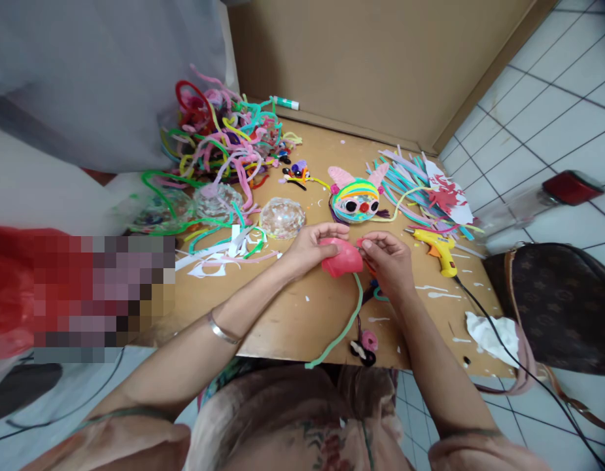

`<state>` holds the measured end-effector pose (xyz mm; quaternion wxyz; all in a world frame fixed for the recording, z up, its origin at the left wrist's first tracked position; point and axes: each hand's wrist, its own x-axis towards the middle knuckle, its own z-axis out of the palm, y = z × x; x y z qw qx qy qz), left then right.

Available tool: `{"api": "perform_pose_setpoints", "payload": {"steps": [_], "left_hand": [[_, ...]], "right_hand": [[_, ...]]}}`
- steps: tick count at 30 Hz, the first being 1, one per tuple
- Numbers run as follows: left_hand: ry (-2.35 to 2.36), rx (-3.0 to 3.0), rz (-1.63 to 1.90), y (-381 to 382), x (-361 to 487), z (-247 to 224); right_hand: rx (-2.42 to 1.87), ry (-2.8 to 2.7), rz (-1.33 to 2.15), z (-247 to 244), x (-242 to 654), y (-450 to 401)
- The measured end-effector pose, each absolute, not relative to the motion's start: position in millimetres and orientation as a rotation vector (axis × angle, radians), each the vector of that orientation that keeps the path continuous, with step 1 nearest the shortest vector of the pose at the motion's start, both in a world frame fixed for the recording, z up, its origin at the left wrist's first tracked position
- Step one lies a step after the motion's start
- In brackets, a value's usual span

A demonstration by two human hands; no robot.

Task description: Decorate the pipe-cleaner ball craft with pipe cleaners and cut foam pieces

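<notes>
My left hand [312, 247] is closed on a glossy pink-red rounded piece [344, 260], thumb across its top; its exact kind is unclear. Close to that piece's right edge, my right hand [391, 256] pinches a small red bit [360, 243] between thumb and finger. Whether the bit joins the larger piece I cannot tell. Below them, a pale green pipe cleaner [352, 320] curves to the table's front edge. Just beyond my hands sits a striped, animal-faced craft ball [357, 199] with pink ears. A clear half-dome [282, 217] lies left of it.
A yellow hot glue gun [437, 250] lies right of my hands, its black cord running off the table. Tangled pipe cleaners [218, 131] heap at back left; more lie at back right. White paper scraps [238, 242], a crumpled tissue [493, 333] and a brown bag [562, 307] are around.
</notes>
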<state>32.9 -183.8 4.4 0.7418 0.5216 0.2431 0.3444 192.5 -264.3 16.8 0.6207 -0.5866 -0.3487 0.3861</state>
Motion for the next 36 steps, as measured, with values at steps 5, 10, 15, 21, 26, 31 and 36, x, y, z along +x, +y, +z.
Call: {"api": "perform_pose_setpoints", "payload": {"steps": [5,10,15,21,26,31,36], "left_hand": [[0.518,1.113,0.773,-182.6,34.4,2.8],[0.598,1.194,0.839,-182.1,35.8,0.9],[0.713,1.288,0.814,-187.6,34.9,7.2],[0.663,1.327,0.791,-193.1,34.7,12.1],[0.696,1.41,0.815,-189.9,35.2,7.4],[0.696,1.282,0.842,-187.4,36.1,5.4],[0.683,1.24,0.818,-187.4,37.3,4.8]], "right_hand": [[-1.302,-0.763,0.937,16.7,191.5,-263.1],[-1.199,-0.775,0.975,11.2,196.0,-262.3],[-1.175,-0.833,1.005,7.1,197.7,-262.7],[-1.234,-0.911,0.964,8.8,189.5,-262.4],[-1.246,-0.956,0.96,7.3,185.8,-261.8],[-1.309,-0.99,0.839,8.4,187.2,-264.9],[-1.418,-1.149,0.595,11.8,183.6,-267.5]]}}
